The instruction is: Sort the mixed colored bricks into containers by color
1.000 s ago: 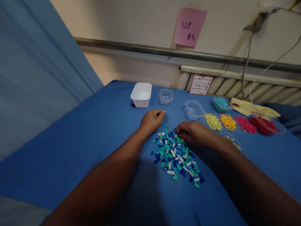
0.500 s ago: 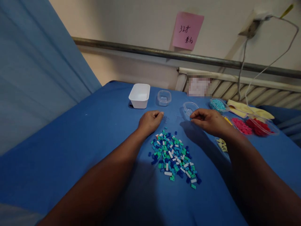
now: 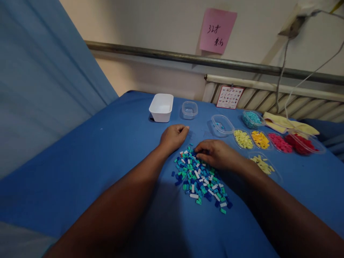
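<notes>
A loose pile of small blue, teal, green and white bricks (image 3: 197, 175) lies on the blue cloth (image 3: 88, 150). My left hand (image 3: 175, 137) rests beyond the pile's upper left edge, its fingers closed together; what they hold, if anything, is hidden. Over the upper right of the pile is my right hand (image 3: 215, 153), thumb and fingertips apart and reaching down at the bricks, with nothing visible held between them. Just beyond my right hand stands a clear tub (image 3: 222, 125) with a few blue bricks inside.
At the back stand a white tub (image 3: 161, 107) and a small clear tub (image 3: 189, 110). To the right are containers of turquoise (image 3: 252, 119), pale yellow (image 3: 243, 139), orange-yellow (image 3: 260, 139), pink (image 3: 280, 142) and red pieces (image 3: 302, 143), another pale yellow container (image 3: 262, 164) and a yellow cloth (image 3: 291, 124).
My right hand has moved from the clear tub down and left to the brick pile. A few blue bricks now show in that tub. The camera view has shifted slightly; my left hand stays closed.
</notes>
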Available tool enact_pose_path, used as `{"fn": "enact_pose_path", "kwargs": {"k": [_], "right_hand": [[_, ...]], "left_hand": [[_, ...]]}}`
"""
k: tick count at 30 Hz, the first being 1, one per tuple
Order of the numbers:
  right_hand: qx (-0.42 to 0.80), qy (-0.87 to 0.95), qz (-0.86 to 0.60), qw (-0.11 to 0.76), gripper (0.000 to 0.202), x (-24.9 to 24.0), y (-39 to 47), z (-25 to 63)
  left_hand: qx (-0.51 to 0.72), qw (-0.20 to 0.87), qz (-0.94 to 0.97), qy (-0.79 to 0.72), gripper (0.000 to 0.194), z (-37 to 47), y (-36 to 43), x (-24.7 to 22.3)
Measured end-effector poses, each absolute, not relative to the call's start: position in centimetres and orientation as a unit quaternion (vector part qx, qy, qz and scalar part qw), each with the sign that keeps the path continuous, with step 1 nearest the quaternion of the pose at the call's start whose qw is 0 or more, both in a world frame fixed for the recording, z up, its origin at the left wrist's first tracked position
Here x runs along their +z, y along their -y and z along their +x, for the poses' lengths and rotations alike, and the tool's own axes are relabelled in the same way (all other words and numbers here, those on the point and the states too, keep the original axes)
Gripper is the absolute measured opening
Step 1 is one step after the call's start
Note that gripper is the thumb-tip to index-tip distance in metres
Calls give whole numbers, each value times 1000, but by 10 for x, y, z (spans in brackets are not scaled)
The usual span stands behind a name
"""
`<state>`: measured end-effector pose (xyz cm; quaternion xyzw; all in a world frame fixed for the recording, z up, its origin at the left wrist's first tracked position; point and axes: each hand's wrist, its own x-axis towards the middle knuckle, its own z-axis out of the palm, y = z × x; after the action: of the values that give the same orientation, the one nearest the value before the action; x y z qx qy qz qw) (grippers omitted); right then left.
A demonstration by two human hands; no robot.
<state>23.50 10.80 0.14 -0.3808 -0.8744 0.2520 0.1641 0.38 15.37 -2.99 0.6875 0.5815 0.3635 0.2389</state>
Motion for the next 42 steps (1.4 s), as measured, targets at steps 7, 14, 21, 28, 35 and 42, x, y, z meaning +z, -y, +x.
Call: {"fn": "enact_pose_path", "kwargs": {"k": [7,14,21,28,35,42], "right_hand": [[272,849,-416,180,21,5,-105,235],[157,888,-415,119,33,9,-140,213],[111,904,-411,29,21,10,-140,199],[32,827,-520,212,22,29,-157,272],[-2,813,-528,243,34,25,-167,286],[187,937,-262,136,37,16,-132,204]], "left_hand": [[360,239,684,-588,47,6,-150,-25],[360,236,688,-585,46,5,-152,-30],[366,241,689,-578,47,4,-150,-30],[349,240,685,-592,48,5,-150,-27],[343,239,683,-599,47,5,-149,-24],[351,240,692,-583,45,3,-152,-30]]}}
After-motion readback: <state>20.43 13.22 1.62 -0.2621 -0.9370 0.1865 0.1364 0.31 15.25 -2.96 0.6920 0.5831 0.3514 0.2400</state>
